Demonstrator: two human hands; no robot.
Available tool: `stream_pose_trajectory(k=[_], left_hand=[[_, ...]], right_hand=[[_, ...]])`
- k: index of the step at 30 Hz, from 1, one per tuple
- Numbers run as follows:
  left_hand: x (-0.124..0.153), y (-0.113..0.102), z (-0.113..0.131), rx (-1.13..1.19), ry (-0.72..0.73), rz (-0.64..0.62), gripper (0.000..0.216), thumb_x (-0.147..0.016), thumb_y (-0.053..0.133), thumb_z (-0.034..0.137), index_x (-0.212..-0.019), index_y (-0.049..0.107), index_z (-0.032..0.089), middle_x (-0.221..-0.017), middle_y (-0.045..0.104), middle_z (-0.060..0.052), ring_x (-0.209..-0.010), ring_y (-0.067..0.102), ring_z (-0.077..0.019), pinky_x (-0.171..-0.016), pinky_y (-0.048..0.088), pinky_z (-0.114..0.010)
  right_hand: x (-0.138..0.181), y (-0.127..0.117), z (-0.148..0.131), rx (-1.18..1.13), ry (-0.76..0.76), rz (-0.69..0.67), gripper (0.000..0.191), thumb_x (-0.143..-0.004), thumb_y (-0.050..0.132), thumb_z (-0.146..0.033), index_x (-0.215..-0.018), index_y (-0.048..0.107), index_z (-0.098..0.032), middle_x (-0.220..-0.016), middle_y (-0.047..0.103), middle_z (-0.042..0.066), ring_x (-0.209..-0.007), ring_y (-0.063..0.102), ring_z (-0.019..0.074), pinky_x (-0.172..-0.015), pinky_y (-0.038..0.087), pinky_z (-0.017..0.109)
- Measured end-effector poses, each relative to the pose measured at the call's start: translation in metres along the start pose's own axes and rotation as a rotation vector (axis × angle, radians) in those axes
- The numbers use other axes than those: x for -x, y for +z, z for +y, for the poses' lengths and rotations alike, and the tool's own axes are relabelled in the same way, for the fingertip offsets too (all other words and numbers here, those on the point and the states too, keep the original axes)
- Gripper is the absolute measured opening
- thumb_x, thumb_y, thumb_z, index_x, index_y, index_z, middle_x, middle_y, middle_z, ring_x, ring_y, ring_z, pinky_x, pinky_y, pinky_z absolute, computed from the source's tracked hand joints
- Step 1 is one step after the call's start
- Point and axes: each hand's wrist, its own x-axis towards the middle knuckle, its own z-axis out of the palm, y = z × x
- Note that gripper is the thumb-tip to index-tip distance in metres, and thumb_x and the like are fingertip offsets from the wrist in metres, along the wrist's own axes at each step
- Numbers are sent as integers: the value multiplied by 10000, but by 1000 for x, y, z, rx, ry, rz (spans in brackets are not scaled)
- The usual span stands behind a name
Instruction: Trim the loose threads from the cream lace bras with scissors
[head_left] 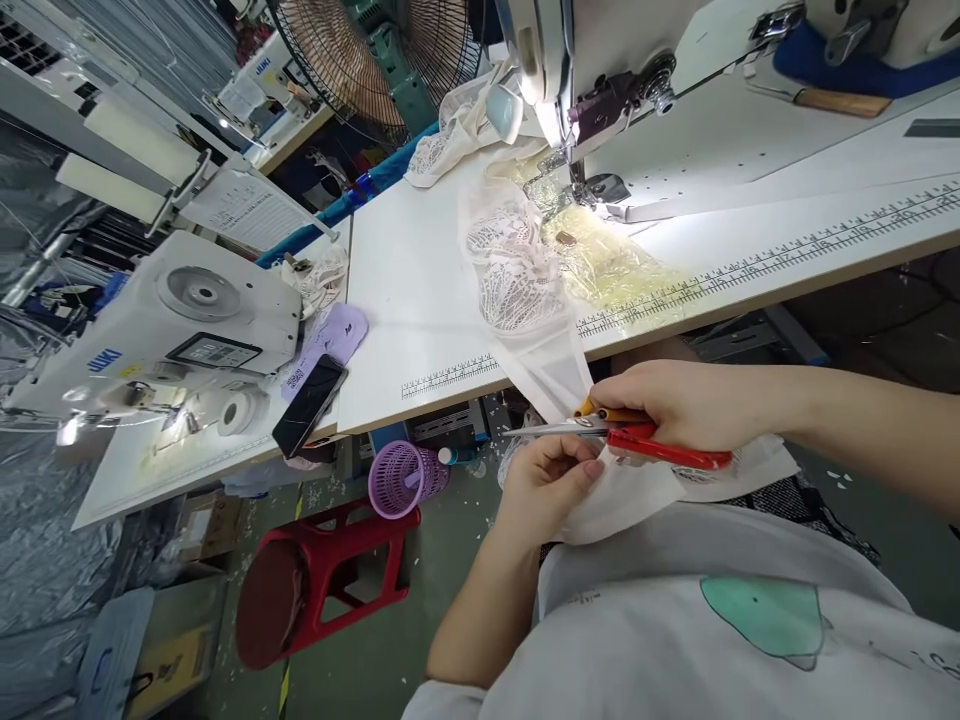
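Note:
My right hand (675,400) is closed around a pair of scissors (667,447) with a red handle; a yellow-orange part also shows at the fingers. The slim metal blades point left, just above my left hand (546,485). That hand has its fingers curled and pinches pale, thin fabric (630,505) over my lap. From there a white strip of the garment runs up to the table edge, where its lace cup (517,275) lies flat. Whether the blades have fabric between them is hard to see.
A sewing machine (615,50) stands over the table with its needle area lit. Crumpled clear yellowish plastic (615,265) lies by the lace. To the left are a black phone (310,405) and a second sewing machine (172,310). Below stand a purple basket (395,480) and red stool (330,570).

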Motion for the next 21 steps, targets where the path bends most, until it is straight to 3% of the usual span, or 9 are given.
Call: stream_pose_trajectory(k=[7, 15, 19, 21], left_hand=[[-1, -1, -1, -34, -70, 21, 361, -589, 802, 429, -647, 632, 115, -643, 580, -16, -581, 474, -84, -555, 378, -214], [0, 1, -2, -18, -24, 30, 356, -601, 804, 418, -812, 694, 153, -815, 679, -59, -827, 602, -181, -759, 465, -289], [2, 1, -4, 8, -86, 21, 380, -601, 785, 472, -797, 712, 154, -763, 684, -48, -761, 602, -168, -716, 465, -275], [3, 1, -5, 13, -95, 83, 370, -588, 789, 471, -739, 696, 146, -692, 658, -26, -656, 567, -126, -627, 437, -234]], right_hand=[[-3, 1, -1, 62, -38, -10, 281, -714, 583, -146, -622, 329, -224, -584, 448, -45, -499, 397, 114, -447, 285, 241], [-2, 2, 0, 46, -74, 24, 219, -690, 543, -103, -642, 365, -220, -636, 495, -25, -539, 449, 132, -467, 310, 243], [1, 7, 2, -35, -51, 36, 144, -685, 519, -106, -694, 431, -220, -673, 548, -13, -569, 503, 148, -478, 343, 242], [10, 13, 5, -135, -13, 137, 96, -729, 537, -190, -718, 447, -223, -703, 582, 3, -595, 543, 164, -490, 392, 251]])
